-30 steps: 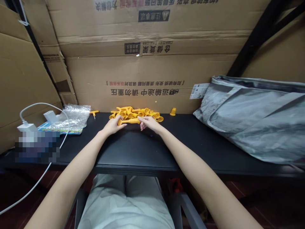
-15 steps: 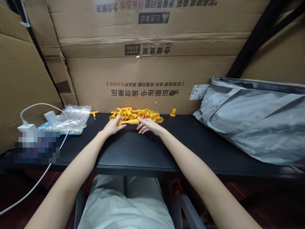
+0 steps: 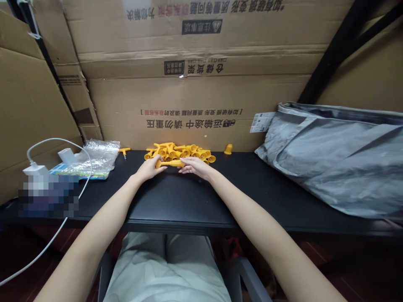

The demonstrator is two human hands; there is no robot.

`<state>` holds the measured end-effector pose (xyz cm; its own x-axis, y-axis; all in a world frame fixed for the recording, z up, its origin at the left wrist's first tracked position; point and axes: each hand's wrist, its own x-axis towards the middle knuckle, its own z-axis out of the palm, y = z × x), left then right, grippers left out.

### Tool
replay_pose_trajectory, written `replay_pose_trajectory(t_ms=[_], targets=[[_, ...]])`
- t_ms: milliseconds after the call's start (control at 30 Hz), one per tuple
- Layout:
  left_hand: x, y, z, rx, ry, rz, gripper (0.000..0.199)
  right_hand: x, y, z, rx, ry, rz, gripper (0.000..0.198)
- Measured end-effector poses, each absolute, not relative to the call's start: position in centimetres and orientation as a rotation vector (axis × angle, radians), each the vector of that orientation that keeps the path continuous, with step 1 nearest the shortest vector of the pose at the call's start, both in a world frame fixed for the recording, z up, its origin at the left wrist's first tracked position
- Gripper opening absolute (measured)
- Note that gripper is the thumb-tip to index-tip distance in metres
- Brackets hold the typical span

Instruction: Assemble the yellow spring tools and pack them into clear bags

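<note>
My left hand (image 3: 149, 168) is closed on the left end of a yellow plastic piece (image 3: 172, 163). This piece lies level between my hands, with a ridged or stepped stem and a wider left end partly covered by the fingers. At its right end, the fingers of my right hand (image 3: 197, 167) pinch it. Just behind both hands is a pile of yellow plastic pieces (image 3: 189, 152), several with flared, cup-like ends facing me and some with T-shaped ends.
A yellow cup-shaped part (image 3: 228, 149) stands right of the pile. Left of it is a yellow T-handle (image 3: 125, 150) with a metal tip. A clear plastic bag (image 3: 102, 155), a white charger with cable (image 3: 36, 170) and a grey bag (image 3: 330, 163) flank the black table (image 3: 176, 205); cardboard (image 3: 195, 92) stands behind.
The fingers of my right hand have drawn in around the right end of the yellow piece. My left hand stays nearly still, and the piece has shifted only slightly.
</note>
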<state>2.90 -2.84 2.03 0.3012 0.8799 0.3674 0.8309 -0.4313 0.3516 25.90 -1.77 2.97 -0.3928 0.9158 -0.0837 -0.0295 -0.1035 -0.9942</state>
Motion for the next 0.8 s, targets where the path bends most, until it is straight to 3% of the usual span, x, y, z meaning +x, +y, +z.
replay_pose_trajectory(t_ms=[367, 600, 800], targets=[[3.0, -3.0, 2.1, 2.461, 1.613, 0.796, 0.033, 25.5, -2.1, 3.2, -0.983, -1.276, 1.657, 0.014], [3.2, -3.4, 2.6, 2.287, 1.615, 1.043, 0.072, 25.5, -2.3, 4.3, -0.959, -1.123, 1.666, 0.016], [2.9, -3.1, 2.9, 2.163, 1.783, 1.196, 0.047, 26.9, -1.2, 5.6, -0.781, -0.97, 1.412, 0.012]])
